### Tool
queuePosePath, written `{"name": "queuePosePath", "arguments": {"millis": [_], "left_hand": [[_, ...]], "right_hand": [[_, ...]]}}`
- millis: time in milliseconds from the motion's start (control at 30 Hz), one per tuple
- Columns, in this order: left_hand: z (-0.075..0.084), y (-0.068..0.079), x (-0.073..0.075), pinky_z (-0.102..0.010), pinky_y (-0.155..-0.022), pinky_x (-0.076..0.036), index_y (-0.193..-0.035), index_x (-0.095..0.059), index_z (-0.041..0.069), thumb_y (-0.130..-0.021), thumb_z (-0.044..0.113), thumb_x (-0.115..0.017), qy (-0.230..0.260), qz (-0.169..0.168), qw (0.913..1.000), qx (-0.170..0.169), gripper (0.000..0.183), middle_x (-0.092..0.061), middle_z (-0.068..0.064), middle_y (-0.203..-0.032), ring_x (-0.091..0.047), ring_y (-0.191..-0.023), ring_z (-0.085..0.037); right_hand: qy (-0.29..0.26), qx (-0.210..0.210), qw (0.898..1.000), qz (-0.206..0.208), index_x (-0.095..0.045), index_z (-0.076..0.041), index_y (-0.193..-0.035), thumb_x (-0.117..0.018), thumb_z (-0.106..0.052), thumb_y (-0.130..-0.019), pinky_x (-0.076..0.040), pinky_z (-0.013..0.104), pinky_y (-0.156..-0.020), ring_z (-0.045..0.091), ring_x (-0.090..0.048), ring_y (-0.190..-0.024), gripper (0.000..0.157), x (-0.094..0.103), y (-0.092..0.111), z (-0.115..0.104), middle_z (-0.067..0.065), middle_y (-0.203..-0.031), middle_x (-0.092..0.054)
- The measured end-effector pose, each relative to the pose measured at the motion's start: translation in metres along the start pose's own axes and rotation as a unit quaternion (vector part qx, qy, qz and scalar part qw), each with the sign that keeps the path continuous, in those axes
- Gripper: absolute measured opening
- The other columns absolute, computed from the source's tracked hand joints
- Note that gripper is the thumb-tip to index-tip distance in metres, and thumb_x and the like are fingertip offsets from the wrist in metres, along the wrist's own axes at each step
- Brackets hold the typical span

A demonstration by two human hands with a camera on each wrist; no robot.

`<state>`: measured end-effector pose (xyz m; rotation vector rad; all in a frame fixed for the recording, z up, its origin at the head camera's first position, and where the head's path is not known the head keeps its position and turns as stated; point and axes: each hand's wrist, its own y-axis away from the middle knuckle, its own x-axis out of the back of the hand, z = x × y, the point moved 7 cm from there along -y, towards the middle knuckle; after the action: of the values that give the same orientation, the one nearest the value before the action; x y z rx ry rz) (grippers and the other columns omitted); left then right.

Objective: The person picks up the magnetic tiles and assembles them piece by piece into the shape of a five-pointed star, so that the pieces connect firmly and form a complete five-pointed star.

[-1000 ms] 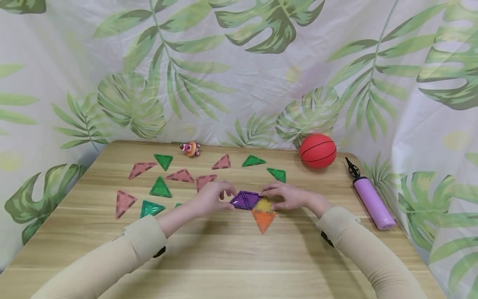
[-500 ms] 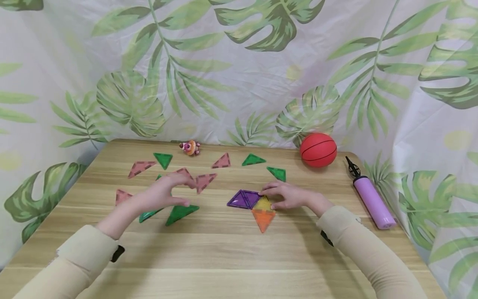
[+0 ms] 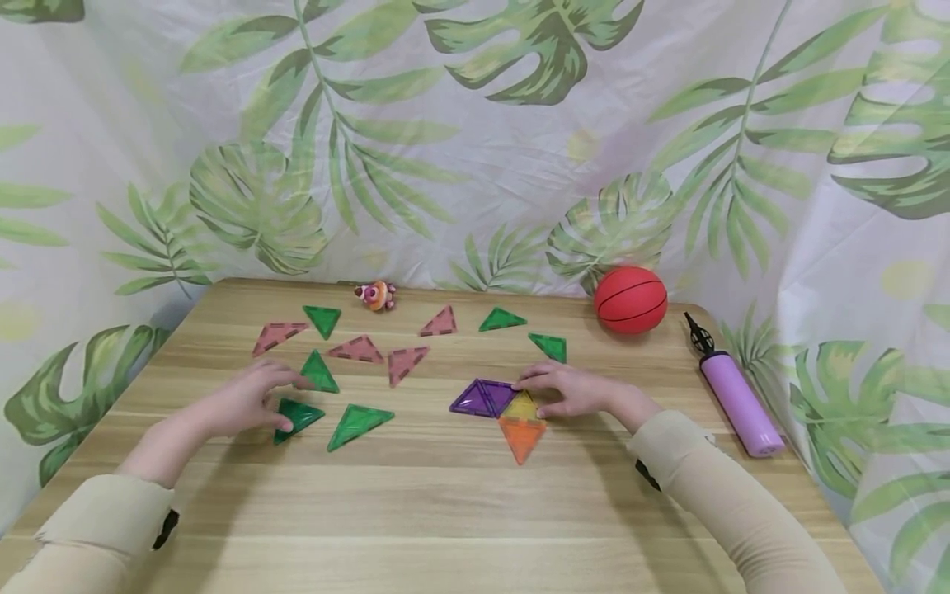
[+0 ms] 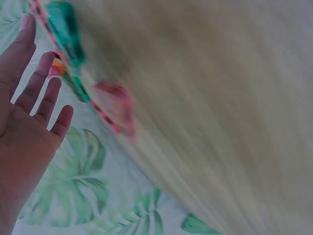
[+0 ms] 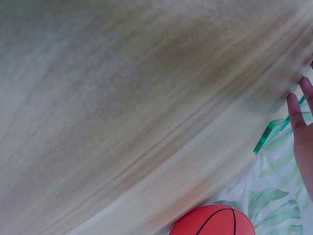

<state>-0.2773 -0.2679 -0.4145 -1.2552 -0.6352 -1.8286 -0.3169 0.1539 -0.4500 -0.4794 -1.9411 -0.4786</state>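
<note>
Over the left part of the table, my left hand hovers with fingers spread, its thumb tip over the edge of a teal-green triangular magnetic tile. The left wrist view shows that hand with nothing in its fingers. My right hand holds a yellow triangular magnetic tile between thumb and fingers, partly covering it. Two purple triangular tiles lie against its left side, and an orange triangular tile meets its lower edge. In the right wrist view only part of the right hand shows.
Several green tiles and pink tiles lie scattered at left and back. A small toy figure stands by the back edge. At right are a red ball and a purple hand pump. A leaf-print cloth hangs behind.
My left hand has left the purple tiles and moved left across the table to the teal-green tile, uncovering another green tile. The right hand has stayed at the yellow tile.
</note>
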Motion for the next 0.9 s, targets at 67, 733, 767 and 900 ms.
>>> {"name": "queuePosePath", "arguments": {"millis": [67, 733, 767, 900], "left_hand": [[-0.008, 0.003, -0.003, -0.054, -0.088, -0.040, -0.114, -0.066, 0.012, -0.067, 0.029, -0.084, -0.007, -0.005, 1.0000, -0.001, 0.052, -0.063, -0.008, -0.114, -0.050, -0.109, -0.034], [-0.027, 0.002, -0.009, -0.029, -0.069, -0.043, -0.106, -0.068, 0.009, -0.068, 0.024, -0.084, 0.036, -0.014, 0.9987, 0.034, 0.044, -0.056, -0.006, -0.102, -0.049, -0.084, -0.017], [-0.027, 0.000, -0.008, -0.027, -0.068, -0.043, -0.104, -0.068, 0.008, -0.067, 0.021, -0.084, 0.040, -0.008, 0.9987, 0.031, 0.042, -0.055, -0.005, -0.100, -0.049, -0.082, -0.016], [-0.022, -0.005, -0.002, -0.027, -0.067, -0.046, -0.097, -0.069, 0.009, -0.070, 0.015, -0.082, 0.038, 0.013, 0.9991, 0.012, 0.031, -0.057, -0.004, -0.096, -0.051, -0.079, -0.012]], "right_hand": [[0.001, 0.002, 1.000, 0.002, -0.050, -0.012, -0.137, -0.064, -0.024, -0.090, -0.030, 0.050, -0.108, 0.029, -0.035, -0.133, 0.051, 0.000, 0.000, 0.000, 0.012, -0.141, -0.045], [0.004, 0.003, 1.000, 0.000, -0.050, -0.012, -0.137, -0.064, -0.025, -0.090, -0.029, 0.049, -0.109, 0.028, -0.036, -0.133, 0.051, 0.002, -0.001, -0.005, 0.012, -0.140, -0.045], [0.005, 0.003, 1.000, 0.000, -0.051, -0.012, -0.137, -0.064, -0.024, -0.090, -0.029, 0.049, -0.109, 0.028, -0.036, -0.133, 0.051, 0.002, -0.001, -0.005, 0.012, -0.140, -0.045], [0.009, 0.003, 1.000, 0.002, -0.051, -0.012, -0.136, -0.065, -0.024, -0.089, -0.030, 0.049, -0.108, 0.028, -0.036, -0.132, 0.050, 0.002, 0.000, -0.003, 0.012, -0.140, -0.046]]}}
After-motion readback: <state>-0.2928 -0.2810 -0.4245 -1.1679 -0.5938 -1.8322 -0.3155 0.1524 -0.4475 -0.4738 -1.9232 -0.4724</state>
